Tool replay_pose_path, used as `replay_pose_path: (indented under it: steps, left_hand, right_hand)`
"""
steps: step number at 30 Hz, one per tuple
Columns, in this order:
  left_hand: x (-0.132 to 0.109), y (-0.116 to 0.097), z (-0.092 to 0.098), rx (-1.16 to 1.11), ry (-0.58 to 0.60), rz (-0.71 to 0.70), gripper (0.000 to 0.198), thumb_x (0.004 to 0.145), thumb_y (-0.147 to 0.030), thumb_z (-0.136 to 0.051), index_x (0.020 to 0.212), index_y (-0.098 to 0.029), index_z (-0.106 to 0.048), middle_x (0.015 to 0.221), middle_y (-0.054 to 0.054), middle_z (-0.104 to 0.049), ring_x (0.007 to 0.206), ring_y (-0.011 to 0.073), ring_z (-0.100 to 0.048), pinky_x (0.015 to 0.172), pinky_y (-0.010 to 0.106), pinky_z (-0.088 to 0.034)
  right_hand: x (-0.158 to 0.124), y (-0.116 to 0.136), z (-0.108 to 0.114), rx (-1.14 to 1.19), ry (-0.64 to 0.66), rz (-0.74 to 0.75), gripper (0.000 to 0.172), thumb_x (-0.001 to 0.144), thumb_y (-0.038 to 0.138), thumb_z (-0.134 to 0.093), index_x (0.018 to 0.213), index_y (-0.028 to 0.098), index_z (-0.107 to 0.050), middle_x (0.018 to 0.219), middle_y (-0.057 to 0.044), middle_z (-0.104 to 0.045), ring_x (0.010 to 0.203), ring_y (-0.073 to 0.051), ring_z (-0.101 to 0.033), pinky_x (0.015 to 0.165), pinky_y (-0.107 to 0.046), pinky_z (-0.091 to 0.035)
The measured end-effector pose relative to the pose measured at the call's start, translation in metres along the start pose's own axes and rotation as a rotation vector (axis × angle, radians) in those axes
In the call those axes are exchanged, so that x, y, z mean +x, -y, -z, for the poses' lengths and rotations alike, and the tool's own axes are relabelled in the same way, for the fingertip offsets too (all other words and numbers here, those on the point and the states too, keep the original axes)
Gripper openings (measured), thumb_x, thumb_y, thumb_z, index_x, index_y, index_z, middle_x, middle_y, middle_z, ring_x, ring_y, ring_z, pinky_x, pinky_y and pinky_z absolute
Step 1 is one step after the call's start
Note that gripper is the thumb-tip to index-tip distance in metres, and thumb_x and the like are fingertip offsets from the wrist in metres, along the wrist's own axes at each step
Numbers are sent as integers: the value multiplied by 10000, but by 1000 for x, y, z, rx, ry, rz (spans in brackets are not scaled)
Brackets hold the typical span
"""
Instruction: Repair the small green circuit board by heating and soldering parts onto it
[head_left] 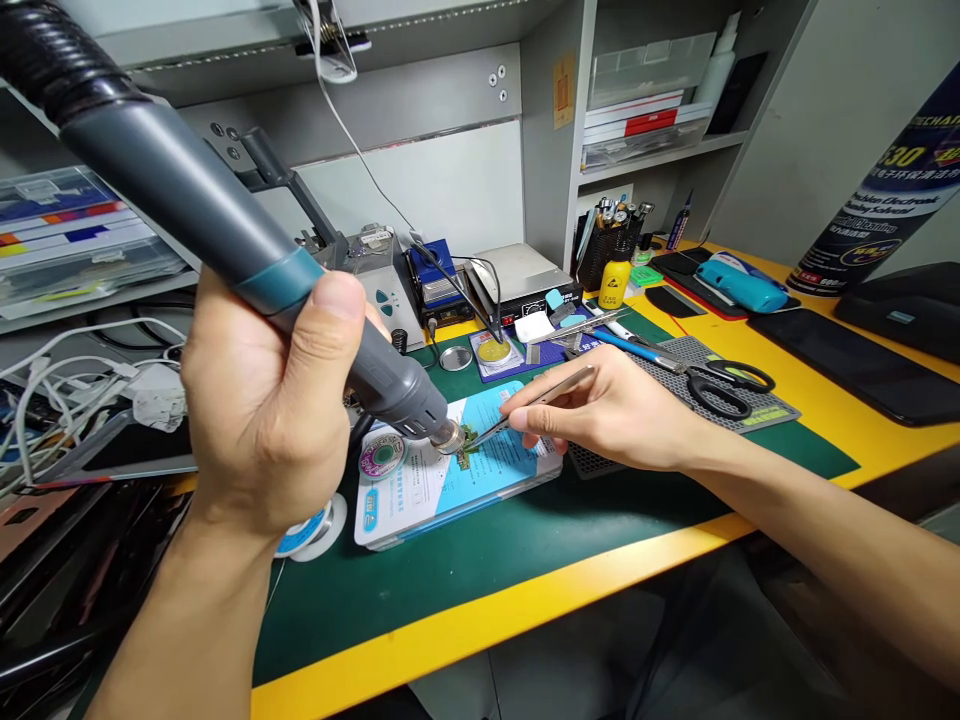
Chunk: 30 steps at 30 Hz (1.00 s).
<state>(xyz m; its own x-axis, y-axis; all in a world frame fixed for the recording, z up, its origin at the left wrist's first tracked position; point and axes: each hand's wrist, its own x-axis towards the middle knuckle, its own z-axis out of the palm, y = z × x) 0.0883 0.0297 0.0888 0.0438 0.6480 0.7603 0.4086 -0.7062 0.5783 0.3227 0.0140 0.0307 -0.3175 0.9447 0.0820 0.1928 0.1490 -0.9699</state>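
My left hand (274,400) is wrapped round a dark grey hot air gun (187,190) with a teal ring and a black hose. Its metal nozzle points down at a small green circuit board (466,455). My right hand (592,410) pinches metal tweezers (532,405), whose tips reach the board; whether they grip a part of it is too small to tell. Under the board lies a flat blue and white box (420,500) on the green mat (480,585). A round solder wick reel (382,456) rests on the box, left of the nozzle.
A solder spool (319,530) stands by my left wrist. Scissors (724,388) lie on a grey perforated mat to the right, near a black phone (862,365) and a tall spray can (885,190). White cables (67,390) heap at the left. A yellow bottle (615,283) stands behind.
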Motion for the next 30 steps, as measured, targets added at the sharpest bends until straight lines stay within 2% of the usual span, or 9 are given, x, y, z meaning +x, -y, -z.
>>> replay_pose_path:
  steps: [4,9,14,18,20,25,30]
  left_hand:
    - [1,-4,-1,12,-5,21,122,900,-538,-625,884,-418,-639,821,83,-629,826,385,-617,769,639,-545]
    - [1,-2,-1,37,-11,4,105,894,-530,-642,853,-434,-643,811,46,-641,799,369,-631,753,621,-558]
    - [0,-2,0,21,-14,11,129,914,-539,-612,863,-428,-654,802,56,-646,763,361,-623,718,600,-546]
    - [0,-2,1,56,-8,15,165,898,-572,-626,883,-409,-646,810,74,-626,763,358,-616,700,581,-528]
    - [0,0,1,52,-17,-5,189,919,-549,-644,904,-360,-644,816,58,-624,740,310,-616,676,526,-539]
    - [0,5,0,-20,-27,-45,178,981,-373,-628,935,-202,-612,758,-14,-580,632,121,-554,557,281,-487]
    - [0,2,1,-8,-25,-61,131,976,-307,-601,939,-183,-618,739,-22,-594,616,98,-560,543,242,-493]
  right_hand:
    - [0,-1,0,-1,-4,12,276,856,405,-845,911,137,-878,789,-88,-811,530,-147,-628,471,-263,-515]
    - [0,0,-1,-13,15,8,296,862,428,-838,901,137,-877,899,-109,-835,547,-142,-631,479,-265,-518]
    - [-1,3,-1,-25,9,-20,283,856,396,-839,911,121,-877,821,-112,-816,546,-145,-623,476,-260,-501]
    - [-1,3,-1,-20,1,-23,286,855,392,-836,916,116,-875,833,-122,-815,554,-152,-631,488,-272,-515]
    - [0,2,-1,-20,0,-22,296,856,400,-834,920,114,-875,843,-125,-816,558,-154,-632,494,-278,-524]
    - [0,-1,0,-30,6,-19,302,858,404,-830,912,110,-874,820,-122,-812,554,-157,-630,495,-283,-529]
    - [1,0,0,-20,14,-12,284,862,394,-822,901,117,-874,818,-111,-811,554,-150,-621,485,-273,-513]
